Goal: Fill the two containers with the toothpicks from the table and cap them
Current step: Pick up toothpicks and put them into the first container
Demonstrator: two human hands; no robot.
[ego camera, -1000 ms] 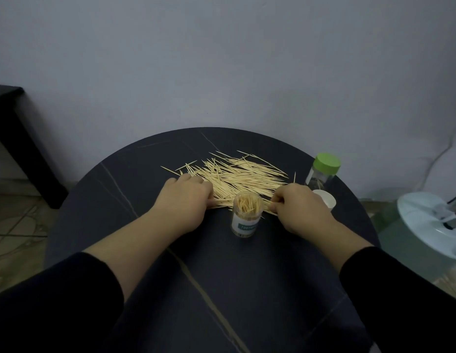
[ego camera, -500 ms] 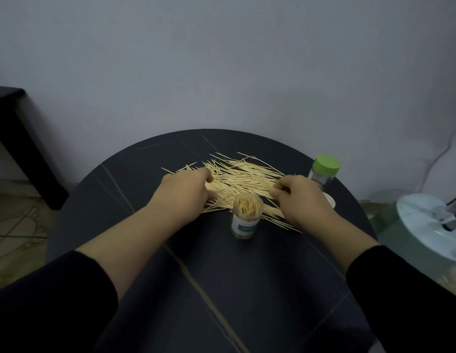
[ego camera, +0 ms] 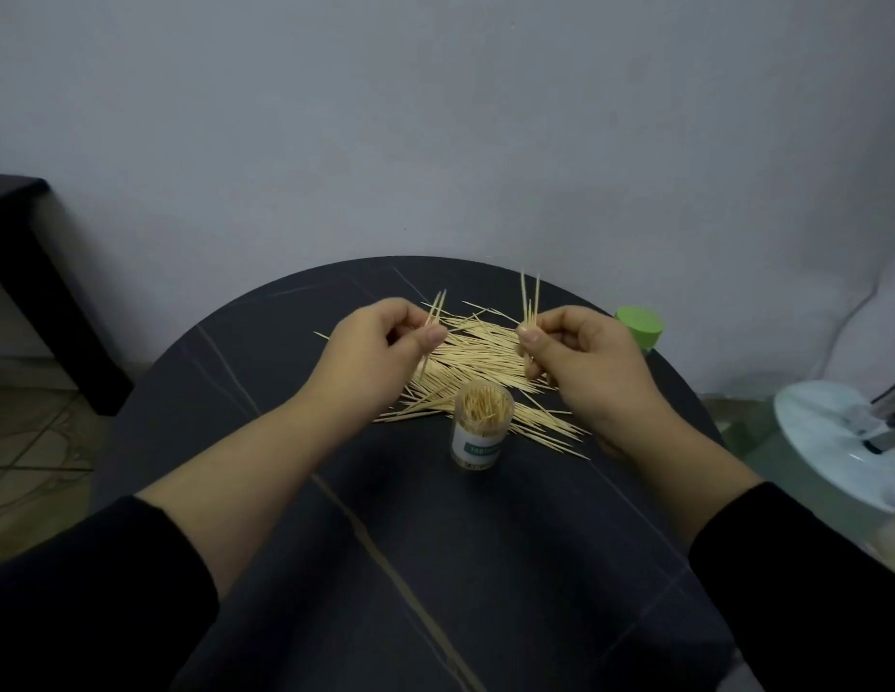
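Head view: left hand (ego camera: 380,352), right hand (ego camera: 585,364), each grip pinching several sticks above the toothpicks (ego camera: 485,359) strewn on the desk (ego camera: 226,372). Open container (ego camera: 479,432), near full, just in front. Risk: splayed sticks snag its rim, scatter, topple it.

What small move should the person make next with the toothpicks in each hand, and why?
Probably lower the right hand and slip its toothpicks into the open container. The left hand pinches a bunch too; the container stands uncapped, near both.
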